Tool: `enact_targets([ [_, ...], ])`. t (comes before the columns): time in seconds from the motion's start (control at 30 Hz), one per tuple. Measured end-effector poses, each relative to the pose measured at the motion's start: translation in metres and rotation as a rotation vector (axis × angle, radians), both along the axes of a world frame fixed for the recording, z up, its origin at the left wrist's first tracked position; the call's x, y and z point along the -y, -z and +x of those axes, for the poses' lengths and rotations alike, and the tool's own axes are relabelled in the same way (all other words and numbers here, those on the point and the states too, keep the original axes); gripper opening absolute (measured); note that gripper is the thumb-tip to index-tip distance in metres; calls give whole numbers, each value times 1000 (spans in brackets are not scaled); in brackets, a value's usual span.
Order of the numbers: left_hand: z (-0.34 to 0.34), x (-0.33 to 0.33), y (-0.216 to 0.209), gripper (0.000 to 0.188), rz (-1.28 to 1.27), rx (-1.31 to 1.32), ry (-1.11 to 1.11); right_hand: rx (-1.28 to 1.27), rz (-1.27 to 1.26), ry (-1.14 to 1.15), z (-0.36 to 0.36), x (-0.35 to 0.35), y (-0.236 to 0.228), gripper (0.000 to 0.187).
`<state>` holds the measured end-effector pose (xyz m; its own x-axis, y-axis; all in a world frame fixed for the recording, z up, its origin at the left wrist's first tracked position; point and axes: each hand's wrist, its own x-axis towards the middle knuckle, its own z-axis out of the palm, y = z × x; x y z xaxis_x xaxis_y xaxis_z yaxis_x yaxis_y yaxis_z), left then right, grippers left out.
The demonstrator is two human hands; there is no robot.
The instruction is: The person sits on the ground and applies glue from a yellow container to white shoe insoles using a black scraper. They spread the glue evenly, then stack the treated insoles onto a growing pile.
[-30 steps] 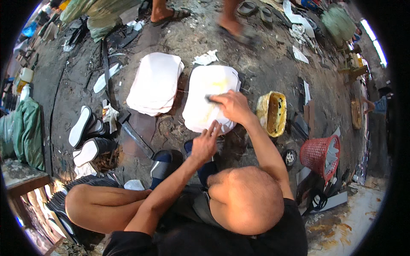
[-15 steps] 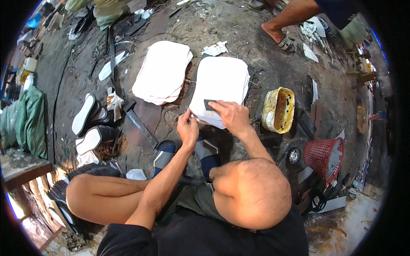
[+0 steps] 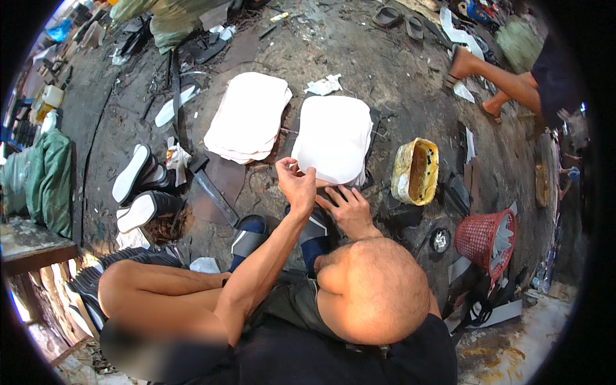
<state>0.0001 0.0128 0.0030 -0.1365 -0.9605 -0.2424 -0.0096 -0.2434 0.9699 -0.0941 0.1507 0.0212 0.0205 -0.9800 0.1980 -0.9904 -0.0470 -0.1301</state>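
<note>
Stack of white sheets lies just above centre of frame. Right hand, moments ago on sheet face with dark pad, now at lower edge, fingers apart; pad out of sight, grip contents cannot be told. Left hand at lower-left corner, grip narrow, pinch unconfirmed. Contact judged shifted from face to edge. Yellow tub stands right.

Left hand half-curled; right hand beside it, spread.
</note>
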Motion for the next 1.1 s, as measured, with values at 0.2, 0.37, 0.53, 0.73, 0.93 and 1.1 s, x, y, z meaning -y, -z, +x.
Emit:
enact_targets([
  [0.2, -56, 75, -101, 44, 596, -564, 57, 346, -61, 253, 0, -17, -57, 54],
  [0.37, -53, 135, -138, 27, 480, -620, 81, 891, -240, 592, -22, -23, -83, 38],
  [0.53, 14, 193, -62, 51, 382, -426, -219, 1100, -472, 646, -46, -22, -104, 36],
  [0.73, 108, 197, 79, 68, -529, 794, -423, 1058, -629, 484, -67, 7, -111, 34],
  [0.93, 21, 54, 7, 70, -1123, 561, 951, 1008, -583, 691, -100, 67, -129, 39],
  [1.1, 25, 22, 33, 54, -1308, 602, 1074, 898, -285, 690, -127, 112, -70, 45],
])
